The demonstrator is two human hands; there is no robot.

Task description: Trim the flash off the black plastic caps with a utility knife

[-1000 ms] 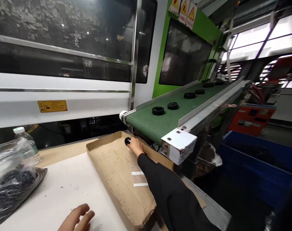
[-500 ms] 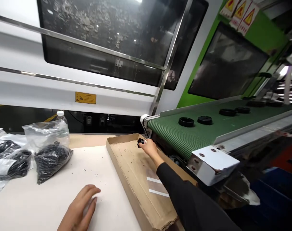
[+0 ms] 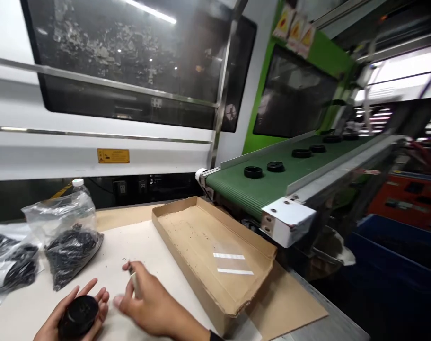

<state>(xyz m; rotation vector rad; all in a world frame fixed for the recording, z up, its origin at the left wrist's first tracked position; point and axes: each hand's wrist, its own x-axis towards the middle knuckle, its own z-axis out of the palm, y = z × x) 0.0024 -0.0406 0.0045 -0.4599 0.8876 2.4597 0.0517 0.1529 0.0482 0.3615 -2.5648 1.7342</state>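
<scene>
Black cap (image 3: 77, 316) sits in my left hand (image 3: 71, 315), fingers loosely cupped around it, over the table (image 3: 105, 270). Right hand (image 3: 151, 305) half-curled on a small pale tool (image 3: 133, 281), blurred. Tray (image 3: 215, 253) empty; more caps (image 3: 253, 172) wait on the belt (image 3: 272, 187). Early stage, I judge.

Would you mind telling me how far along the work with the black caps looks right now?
Done: the cardboard tray holds no cap. In hand: the left hand cradles a black cap, the right hand beside it. Left: more black caps on the green conveyor.
</scene>
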